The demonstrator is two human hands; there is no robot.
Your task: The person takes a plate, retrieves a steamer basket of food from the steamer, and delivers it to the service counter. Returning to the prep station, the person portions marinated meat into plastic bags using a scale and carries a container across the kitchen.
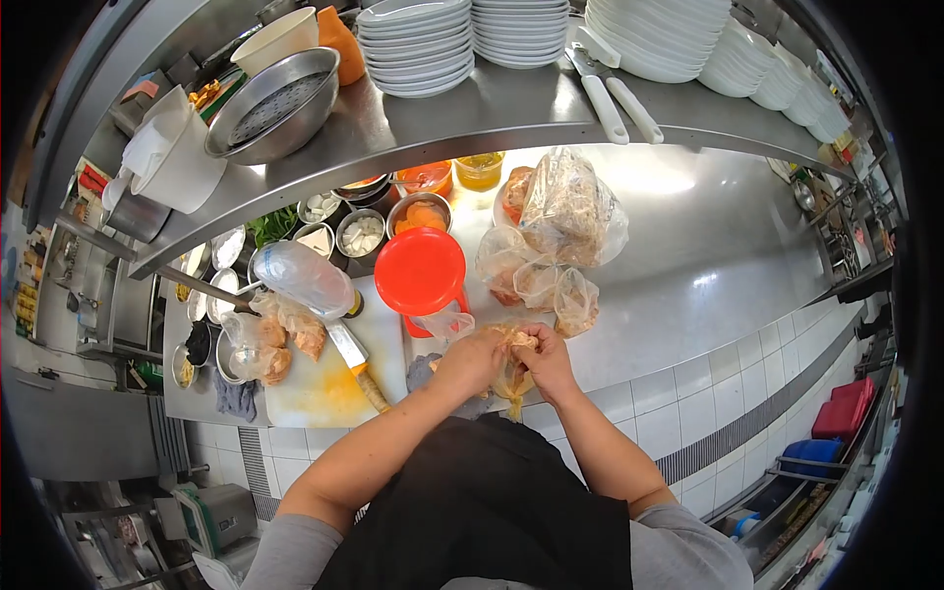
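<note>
At the front edge of the steel counter, my left hand (472, 362) and my right hand (547, 360) come together with bent fingers on a clear plastic bag (513, 382). Its lower part hangs below my fingers, yellowish at the bottom. Something pale orange shows between the fingertips; its exact kind is unclear. Just beyond my left hand stands a red plastic container (420, 270) with an empty-looking clear bag (447, 324) at its side. Several filled plastic bags (560, 295) lie past my right hand, beside a large bag of pale brown food (565, 206).
Left of me, a knife (356, 364) lies on a stained white cutting board (315, 388), near smaller food bags (285, 334). Behind are ingredient bowls (361, 234). Overhead, a steel shelf (393, 123) carries plate stacks (416, 44), a metal bowl (273, 103) and white-handled utensils (605, 108).
</note>
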